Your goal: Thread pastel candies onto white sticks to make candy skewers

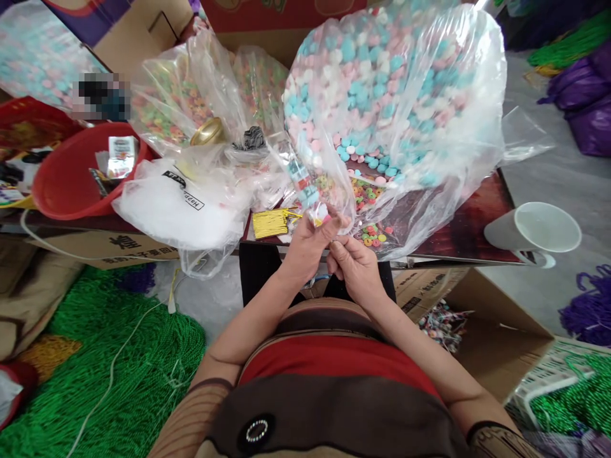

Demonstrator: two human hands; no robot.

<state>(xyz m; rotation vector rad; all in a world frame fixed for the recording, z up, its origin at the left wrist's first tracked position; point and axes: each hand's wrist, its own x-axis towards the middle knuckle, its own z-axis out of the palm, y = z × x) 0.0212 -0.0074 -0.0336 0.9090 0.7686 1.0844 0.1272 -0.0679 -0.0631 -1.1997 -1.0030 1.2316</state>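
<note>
The slim clear packet [304,183] with blue pieces inside stands just beyond and right of the bundle of yellow ties [270,224], its lower end in the left hand [312,238]; its long axis slants from those fingers away from the body and leftward, so the left hand is the nearer; its fingers pinch the packet's gathered end, while those of the right hand [352,262], further right of the bundle, are pressed together at the tips. Right of the bundle too lie loose coloured rings [373,236] and, farther out on the worktop [458,236], a white mug [529,229]; beyond the bundle bulges the large candy bag [372,95]; left of it sits a red basin [67,175]; the packet's gripped end is hidden, and I cannot tell whether the right fingers hold anything.
</note>
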